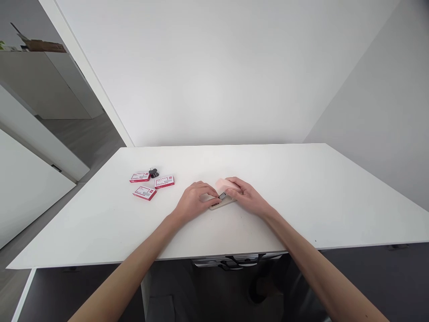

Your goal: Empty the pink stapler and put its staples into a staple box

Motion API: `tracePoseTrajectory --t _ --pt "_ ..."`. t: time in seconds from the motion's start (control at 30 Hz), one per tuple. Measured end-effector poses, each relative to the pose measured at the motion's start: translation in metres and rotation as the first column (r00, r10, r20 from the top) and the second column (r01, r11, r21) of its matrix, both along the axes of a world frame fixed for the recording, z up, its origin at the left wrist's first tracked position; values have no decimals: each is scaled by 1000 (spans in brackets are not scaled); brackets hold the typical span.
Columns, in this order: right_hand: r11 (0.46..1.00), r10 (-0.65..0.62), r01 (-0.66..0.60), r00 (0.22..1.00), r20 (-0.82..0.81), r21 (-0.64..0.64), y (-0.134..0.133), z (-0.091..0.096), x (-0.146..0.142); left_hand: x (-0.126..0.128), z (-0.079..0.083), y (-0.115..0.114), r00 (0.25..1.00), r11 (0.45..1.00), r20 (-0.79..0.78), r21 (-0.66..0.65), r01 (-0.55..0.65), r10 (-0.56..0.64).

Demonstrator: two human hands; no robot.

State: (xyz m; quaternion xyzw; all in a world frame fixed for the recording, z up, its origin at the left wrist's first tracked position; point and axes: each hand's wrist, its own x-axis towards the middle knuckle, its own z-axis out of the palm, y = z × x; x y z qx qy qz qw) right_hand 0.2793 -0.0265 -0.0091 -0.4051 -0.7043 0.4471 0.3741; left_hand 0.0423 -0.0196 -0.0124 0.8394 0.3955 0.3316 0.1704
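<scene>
A stapler (227,201) with a pale pink top and a beige base is in the middle of the white table. Its top is tilted up from the base, and a grey metal part shows between them. My right hand (250,196) is closed around the pink top at the right. From the left, my left hand (197,201) has its thumb and fingertips closed at the front of the stapler, by the metal part. Whether a small piece is between those fingertips is hidden.
Three red-and-white small boxes (145,192) lie on the left of the table (284,223). A small black clip-like object (153,173) touches the rearmost box. A white wall (214,80) rises behind the table. Dark handles (239,261) show under its front edge.
</scene>
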Motion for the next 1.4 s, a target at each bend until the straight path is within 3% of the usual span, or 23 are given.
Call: tracePoseTrajectory --t 0.4,0.83,1.17,1.4 --pt "1000 19 -19 1000 9 5 0 -1 1 0 2 0 974 990 -194 65 129 -114" --pt "999 44 -44 999 11 2 1 0 2 0 5 -2 975 993 -188 -18 116 -117" --pt "999 40 -40 999 16 -5 0 1 1 1 8 -3 967 986 -199 17 163 -157" --pt "999 51 -51 999 5 -17 2 -3 3 0 9 -4 971 987 -176 -28 158 -160"
